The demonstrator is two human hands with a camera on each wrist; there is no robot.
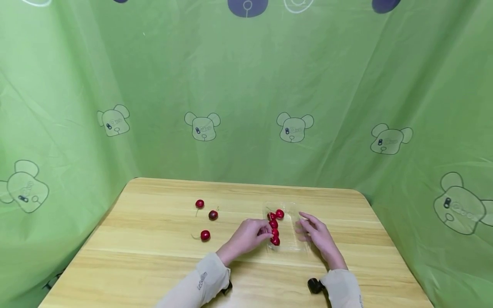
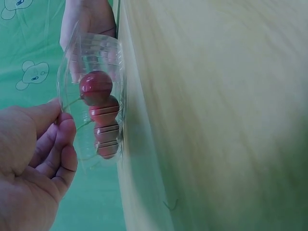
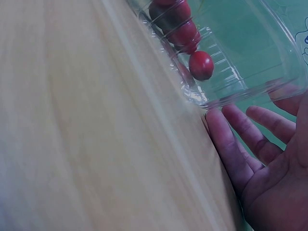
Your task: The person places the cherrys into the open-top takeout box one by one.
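A clear plastic box [image 1: 289, 233] sits on the table with several red cherries [image 1: 274, 224] lined up along its left side. My left hand [image 1: 250, 234] is at the box's left rim; in the left wrist view its thumb and forefinger pinch the thin green stem of the nearest cherry [image 2: 96, 88], which lies inside the wall. At the box's right side is my right hand [image 1: 319, 236], its fingers extended and slightly spread. The right wrist view shows those fingertips right at the clear wall, with nothing held.
To the left on the wooden table [image 1: 154, 239] lie three loose cherries with stems: one at the back [image 1: 199, 204], one in the middle [image 1: 213, 215] and one nearer [image 1: 205, 235]. A green curtain [image 1: 246, 162] with bear prints surrounds the table's far and side edges.
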